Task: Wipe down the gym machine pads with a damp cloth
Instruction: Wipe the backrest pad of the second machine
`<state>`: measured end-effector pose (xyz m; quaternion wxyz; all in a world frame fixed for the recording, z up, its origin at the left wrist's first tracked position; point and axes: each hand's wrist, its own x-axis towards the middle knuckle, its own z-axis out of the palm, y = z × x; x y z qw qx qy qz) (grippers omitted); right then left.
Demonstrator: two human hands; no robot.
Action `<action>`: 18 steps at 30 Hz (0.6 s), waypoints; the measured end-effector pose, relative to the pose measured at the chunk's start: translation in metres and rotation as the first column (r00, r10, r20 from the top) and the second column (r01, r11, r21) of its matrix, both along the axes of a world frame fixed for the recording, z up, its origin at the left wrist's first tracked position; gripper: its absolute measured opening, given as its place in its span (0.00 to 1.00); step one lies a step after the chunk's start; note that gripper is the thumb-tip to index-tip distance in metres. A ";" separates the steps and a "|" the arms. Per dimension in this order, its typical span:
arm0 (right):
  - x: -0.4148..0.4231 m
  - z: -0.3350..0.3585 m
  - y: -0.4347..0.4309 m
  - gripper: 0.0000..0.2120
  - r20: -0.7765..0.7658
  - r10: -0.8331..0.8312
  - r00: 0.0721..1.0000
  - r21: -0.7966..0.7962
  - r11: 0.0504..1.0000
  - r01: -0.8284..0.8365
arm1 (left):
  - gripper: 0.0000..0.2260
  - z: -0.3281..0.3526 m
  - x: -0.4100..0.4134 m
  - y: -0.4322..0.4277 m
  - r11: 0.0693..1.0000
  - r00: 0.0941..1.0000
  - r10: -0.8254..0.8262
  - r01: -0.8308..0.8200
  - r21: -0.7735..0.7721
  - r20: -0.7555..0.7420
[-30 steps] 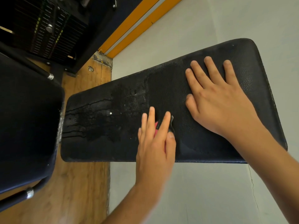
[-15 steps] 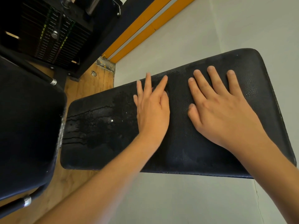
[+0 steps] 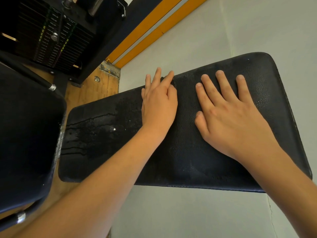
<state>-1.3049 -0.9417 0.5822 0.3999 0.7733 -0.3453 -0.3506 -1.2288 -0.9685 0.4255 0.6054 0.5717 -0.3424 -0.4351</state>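
Head view: left hand (image 3: 158, 107), fingers straight, wipes the pad (image 3: 188, 160) at its far edge; right hand (image 3: 228, 121) splayed flat, bracing. Right end next, I'd say.

Two hands show: one left hand (image 3: 158, 103) and one right hand (image 3: 228, 121). There are two black pads, a long pad (image 3: 188, 160) and a seat pad (image 3: 25, 134), one weight stack (image 3: 51, 40), and two chrome-collared tubes, an upper tube (image 3: 34, 78) and a lower tube (image 3: 10, 221).

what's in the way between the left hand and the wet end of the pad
Nothing visible. The left hand lies flat on the pad, with bare surface between it and the wet streaks. The right hand rests on the other side.
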 end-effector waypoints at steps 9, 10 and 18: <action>0.003 0.001 0.001 0.36 -0.011 -0.047 0.999 0.011 0.999 0.047 | 0.23 -0.017 -0.022 0.049 0.999 0.995 0.000 0.005 -0.049 0.099; 0.003 0.000 0.000 0.36 -0.014 -0.050 0.999 0.014 0.999 0.050 | 0.23 -0.017 -0.019 0.042 0.999 0.993 -0.002 0.008 -0.051 0.119; 0.005 0.001 0.002 0.37 -0.029 -0.068 0.997 0.011 0.998 0.068 | 0.22 -0.019 -0.005 0.015 0.998 0.994 -0.030 0.036 -0.057 0.102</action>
